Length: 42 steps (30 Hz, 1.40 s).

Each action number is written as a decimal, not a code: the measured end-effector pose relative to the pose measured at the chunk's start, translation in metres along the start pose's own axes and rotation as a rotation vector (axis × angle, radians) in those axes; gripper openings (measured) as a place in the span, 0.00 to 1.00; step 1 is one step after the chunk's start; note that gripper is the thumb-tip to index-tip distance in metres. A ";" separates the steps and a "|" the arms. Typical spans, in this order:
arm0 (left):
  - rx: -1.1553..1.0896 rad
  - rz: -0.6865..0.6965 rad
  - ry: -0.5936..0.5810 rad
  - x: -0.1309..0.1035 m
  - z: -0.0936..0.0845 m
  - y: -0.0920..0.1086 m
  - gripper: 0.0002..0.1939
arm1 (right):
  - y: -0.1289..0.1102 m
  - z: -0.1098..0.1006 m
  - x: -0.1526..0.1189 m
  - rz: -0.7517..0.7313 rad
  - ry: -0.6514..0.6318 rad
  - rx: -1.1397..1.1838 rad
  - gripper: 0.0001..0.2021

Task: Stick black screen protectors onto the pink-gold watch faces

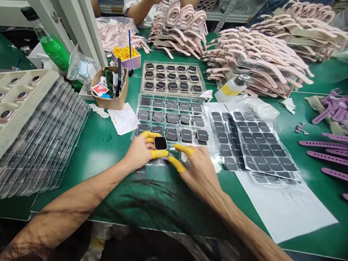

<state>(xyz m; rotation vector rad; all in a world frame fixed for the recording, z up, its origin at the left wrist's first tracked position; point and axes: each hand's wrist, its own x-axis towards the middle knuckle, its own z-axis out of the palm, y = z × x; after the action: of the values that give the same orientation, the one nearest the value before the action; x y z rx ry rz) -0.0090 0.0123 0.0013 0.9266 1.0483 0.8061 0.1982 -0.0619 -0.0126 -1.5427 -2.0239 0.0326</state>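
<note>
Presently, the left hand (138, 154) holds one watch body (160, 143) between its fingertips, which wear smooth yellow finger covers (160, 154). This body is just at the near side of the clear tray (150, 110), a thin, shiny plastic sheet with moulded compartments. It is flat, with rounded corners and a pale rim; its glossy black face looks up, toward the wearer. Its outline is almost square, so I cannot tell which way the long axis goes. The right hand (201, 166) is close beside it, at the near right of the clear tray, with thumb and forefinger apart, and no watch body is between them. To the right of the clear tray lie flexible sheets (258, 148) of dark rounded squares; to its left stands a stiff brown cardboard box (108, 100).
</note>
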 end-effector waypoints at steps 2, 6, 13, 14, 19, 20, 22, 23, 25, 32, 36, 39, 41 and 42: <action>-0.050 0.014 -0.006 0.000 -0.001 0.001 0.37 | -0.007 0.014 0.001 0.076 -0.063 0.034 0.15; -0.078 0.010 -0.010 0.000 -0.003 0.002 0.39 | -0.012 0.026 0.005 0.178 -0.056 0.095 0.13; -0.093 -0.014 -0.018 0.000 -0.002 0.003 0.40 | -0.015 0.026 0.003 0.145 -0.050 0.039 0.14; -0.098 -0.018 -0.017 0.000 -0.002 0.004 0.40 | -0.015 0.026 0.003 0.146 -0.056 0.029 0.14; -0.107 -0.020 -0.022 0.000 -0.003 0.003 0.41 | -0.013 0.031 0.006 0.206 -0.041 0.090 0.11; -0.106 -0.017 -0.020 0.000 -0.003 0.003 0.41 | -0.013 0.032 0.007 0.215 -0.040 0.111 0.09; -0.106 -0.008 -0.016 0.000 -0.003 0.003 0.41 | -0.012 0.033 0.008 0.226 -0.032 0.135 0.05; -0.105 -0.003 -0.015 0.000 -0.003 0.003 0.40 | -0.013 0.033 0.008 0.228 -0.025 0.138 0.04; -0.108 0.003 -0.012 0.000 -0.002 0.003 0.38 | -0.014 0.032 0.008 0.223 -0.012 0.130 0.04; -0.078 0.005 -0.022 0.000 -0.002 0.004 0.39 | -0.020 0.025 0.003 0.137 0.015 0.015 0.08; -0.080 0.017 -0.024 0.000 -0.003 0.001 0.38 | -0.022 0.028 0.003 0.062 -0.033 -0.051 0.13; -0.089 0.016 -0.019 0.001 -0.002 0.000 0.38 | -0.020 0.031 0.005 0.038 -0.091 0.012 0.15; -0.099 0.012 -0.013 0.001 -0.002 0.000 0.39 | -0.016 0.026 0.004 0.037 -0.104 0.051 0.14; -0.104 0.010 -0.007 0.001 -0.002 0.000 0.39 | -0.013 0.021 0.003 0.026 -0.126 0.096 0.13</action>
<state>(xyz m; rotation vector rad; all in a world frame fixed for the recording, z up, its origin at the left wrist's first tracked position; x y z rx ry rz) -0.0104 0.0140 0.0005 0.8465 0.9873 0.8571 0.1771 -0.0571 -0.0242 -1.5410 -2.0663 0.2394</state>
